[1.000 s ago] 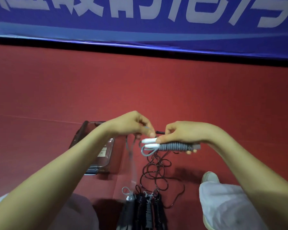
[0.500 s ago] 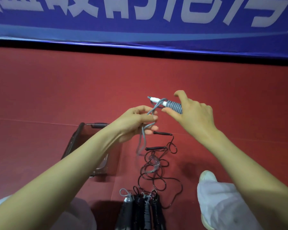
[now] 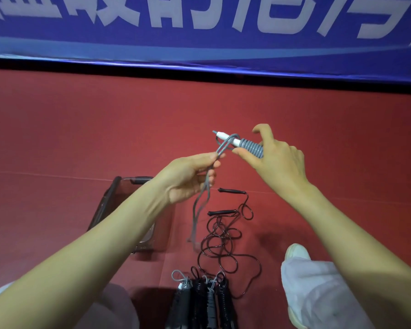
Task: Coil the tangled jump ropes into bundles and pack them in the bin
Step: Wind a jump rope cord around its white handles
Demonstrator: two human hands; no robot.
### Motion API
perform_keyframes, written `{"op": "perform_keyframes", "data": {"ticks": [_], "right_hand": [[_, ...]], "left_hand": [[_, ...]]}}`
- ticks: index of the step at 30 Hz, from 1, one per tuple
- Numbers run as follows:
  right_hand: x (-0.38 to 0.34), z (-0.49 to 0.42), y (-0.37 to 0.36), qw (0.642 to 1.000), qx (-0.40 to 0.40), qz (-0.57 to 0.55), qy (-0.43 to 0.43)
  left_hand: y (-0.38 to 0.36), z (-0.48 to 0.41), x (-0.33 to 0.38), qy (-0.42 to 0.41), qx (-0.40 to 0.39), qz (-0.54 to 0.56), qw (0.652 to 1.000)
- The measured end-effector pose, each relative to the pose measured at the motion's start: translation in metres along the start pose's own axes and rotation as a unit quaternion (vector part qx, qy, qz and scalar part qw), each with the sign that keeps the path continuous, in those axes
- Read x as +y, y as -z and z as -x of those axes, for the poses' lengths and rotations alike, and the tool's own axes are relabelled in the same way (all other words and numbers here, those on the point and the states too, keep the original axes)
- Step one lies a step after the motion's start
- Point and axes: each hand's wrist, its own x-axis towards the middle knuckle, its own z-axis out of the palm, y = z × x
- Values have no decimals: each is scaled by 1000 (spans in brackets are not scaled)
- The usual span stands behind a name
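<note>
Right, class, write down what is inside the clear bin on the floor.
In the part of the bin that shows, no contents are visible, only its smoky walls. The left forearm crosses over most of it, so the rest of the inside is hidden.

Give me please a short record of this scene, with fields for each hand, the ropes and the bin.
left hand: pinches the grey rope's hanging loop
right hand: holds the handles, grey coils wound round them
black rope: loose, tangled on the floor
bin: beside left forearm, contents unclear
finished bundles: side by side on the floor, outside the bin
</note>
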Motion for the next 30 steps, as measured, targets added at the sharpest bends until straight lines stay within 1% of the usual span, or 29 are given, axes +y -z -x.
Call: {"op": "perform_keyframes", "data": {"ticks": [1,2,3,4,5,6,7,8,9,10,11,12,13,14,15,16,17,19,21,23,25,27,29,30], "right_hand": [[0,0,1,1000,2,0,-2],[0,-1,1,1000,1,5,-4],[0,-1,1,1000,0,18,-2],[-1,-1,1,999,-2,32,2],[-3,-1,1,999,1,45,9],[-5,-1,1,998,7,54,16],[-6,-1,0,998,15,62,24],[-7,-1,1,997,22,68,28],[-7,-1,1,997,25,72,29],[-6,-2,2,997,27,65,25],[-5,-2,3,998,31,44,19],[-4,-2,4,999,35,11,13],[-4,-2,4,999,33,-30,10],[-4,-1,4,997,19,-78,10],[-4,0,5,990,-4,-139,11],[-4,0,5,976,-32,-216,10],[-5,1,6,952,-59,-299,6],[-5,2,9,892,-107,-438,-15],[-4,2,12,840,-150,-520,-42],[-6,1,14,806,-202,-553,-70],[-6,2,16,798,-258,-539,-85],[-5,3,17,803,-297,-509,-89],[-5,4,17,805,-311,-496,-93],[-6,4,16,803,-308,-500,-100]], "left_hand": [[-1,1,0,-27,21,-16,999],[0,1,-1,-88,54,-77,992],[1,1,-4,-185,103,-192,958],[3,0,-6,-309,160,-330,878],[2,0,-9,-423,184,-423,780],[0,1,-12,-498,177,-467,709],[-2,2,-16,-535,161,-480,676],[-4,3,-19,-545,146,-472,677],[-7,6,-20,-528,133,-450,708],[-9,8,-20,-481,127,-407,766],[-10,8,-20,-414,122,-343,834],[-9,6,-18,-337,114,-266,896],[-7,4,-16,-267,100,-196,938],[-3,0,-14,-217,86,-147,961],[-1,-3,-13,-191,70,-120,972],[1,-4,-12,-182,48,-102,977],[2,-5,-11,-183,23,-95,978],[1,-4,-8,-217,-19,-115,969],[-1,1,-5,-279,-32,-197,939],[0,4,-4,-314,-19,-265,912],[3,7,-3,-321,-16,-326,889],[6,11,-3,-326,-22,-391,860],[6,14,-2,-343,-30,-423,838],[6,14,-2,-351,-35,-420,836]]}}
